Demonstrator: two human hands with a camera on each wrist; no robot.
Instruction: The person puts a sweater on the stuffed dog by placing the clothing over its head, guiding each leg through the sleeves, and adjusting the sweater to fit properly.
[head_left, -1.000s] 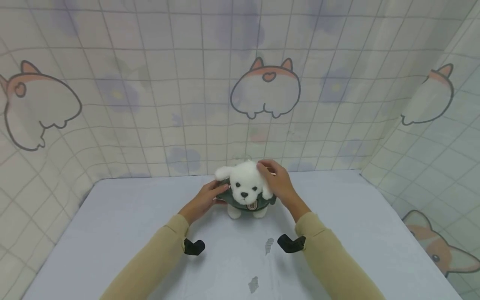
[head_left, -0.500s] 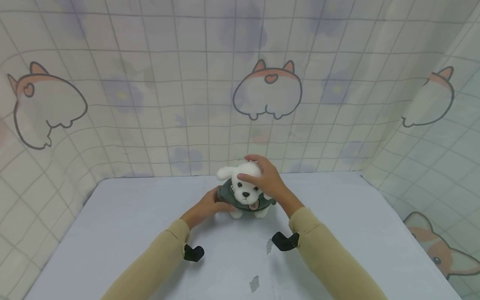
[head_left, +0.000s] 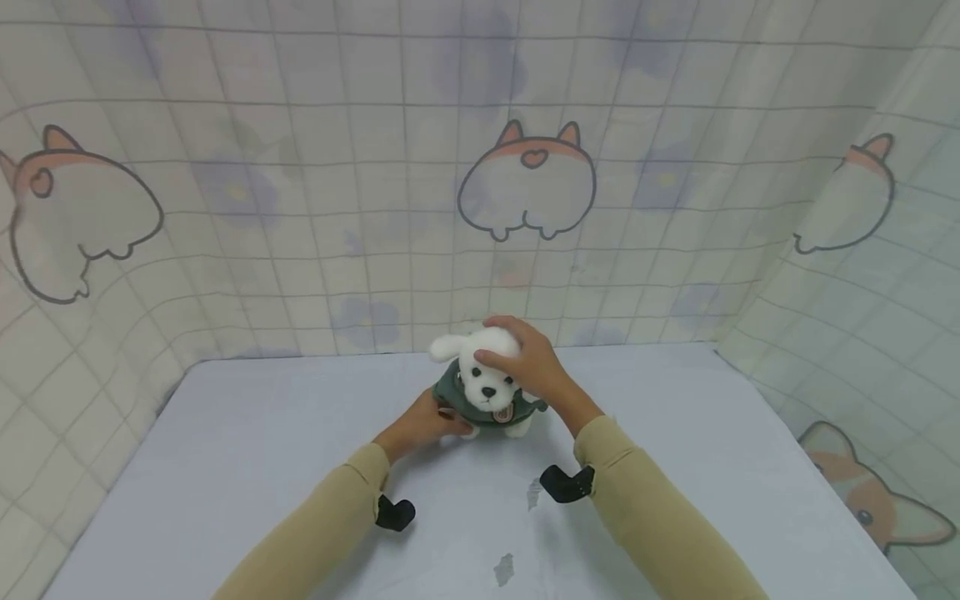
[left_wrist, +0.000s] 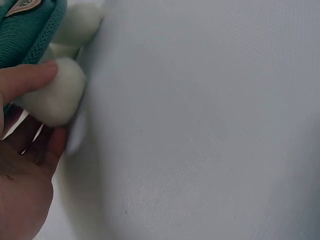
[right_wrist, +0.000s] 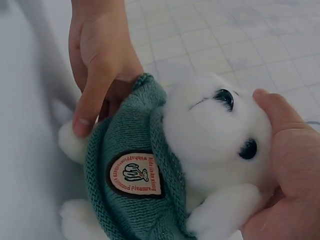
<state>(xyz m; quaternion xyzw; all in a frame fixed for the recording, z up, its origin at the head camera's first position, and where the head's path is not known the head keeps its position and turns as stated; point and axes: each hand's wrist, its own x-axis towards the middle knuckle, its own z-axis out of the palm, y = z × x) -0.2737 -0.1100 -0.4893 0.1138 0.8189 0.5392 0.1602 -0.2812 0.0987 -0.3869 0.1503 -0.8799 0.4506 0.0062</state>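
A white plush dog (head_left: 486, 385) in a green knit sweater (right_wrist: 131, 120) faces me at the back of the table, its feet low at the tabletop. An oval badge (right_wrist: 134, 174) with a printed picture sits on the sweater's front. My left hand (head_left: 424, 422) grips the dog low on its side. In the left wrist view the thumb presses on a round white foot (left_wrist: 60, 95), with the fingers curled behind. Over the top of the head lies my right hand (head_left: 531, 363), gripping it with the thumb across the forehead. That hand hides one of the ears in the head view.
The white table (head_left: 262, 450) has two grey worn patches, one being the near patch (head_left: 504, 570). Behind it hangs a checked curtain (head_left: 360, 208) printed with corgis, close to the dog's back. Black mounts stick out from both beige sleeves (head_left: 322, 525).
My right hand has moved from the ear at the head's side up over the top, thumb on the forehead. The left hand has slid lower, from the sweater's side to the foot.
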